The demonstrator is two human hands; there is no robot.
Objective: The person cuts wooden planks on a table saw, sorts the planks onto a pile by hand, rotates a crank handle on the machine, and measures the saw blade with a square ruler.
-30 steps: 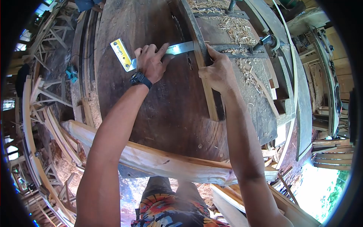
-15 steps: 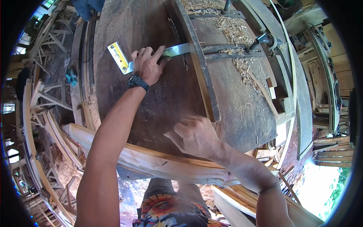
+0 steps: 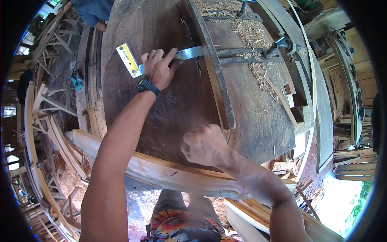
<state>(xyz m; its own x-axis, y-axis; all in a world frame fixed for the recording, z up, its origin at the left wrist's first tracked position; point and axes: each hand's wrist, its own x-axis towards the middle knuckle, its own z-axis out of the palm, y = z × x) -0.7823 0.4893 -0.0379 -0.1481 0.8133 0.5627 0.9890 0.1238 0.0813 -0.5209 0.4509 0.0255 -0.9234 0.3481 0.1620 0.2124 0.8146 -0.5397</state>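
Note:
A try square [image 3: 127, 60] with a yellow LOTUS-marked stock lies on a dark wooden board [image 3: 161, 117]. Its steel blade runs right, to a long upright strip of wood [image 3: 215, 72]. My left hand [image 3: 158, 68], a watch at its wrist, grips the square and presses it to the board, covering the middle of the blade. Lower down, by the near end of the strip, my right hand [image 3: 207, 147] is curled into a fist over the board. Blur and the fingers hide whatever it may hold.
A curved light timber [image 3: 177, 173] crosses in front of me. Clamps [image 3: 278, 46] and wood shavings [image 3: 250, 34] are on the right of the bench. A person in blue clothing [image 3: 92, 12] is at the upper left. Wooden frames [image 3: 60, 101] stand along the left.
My right hand has curled tighter, its thumb drawn in, and shifted slightly left. My left hand and the square stay in place. The other person shows more at the upper left.

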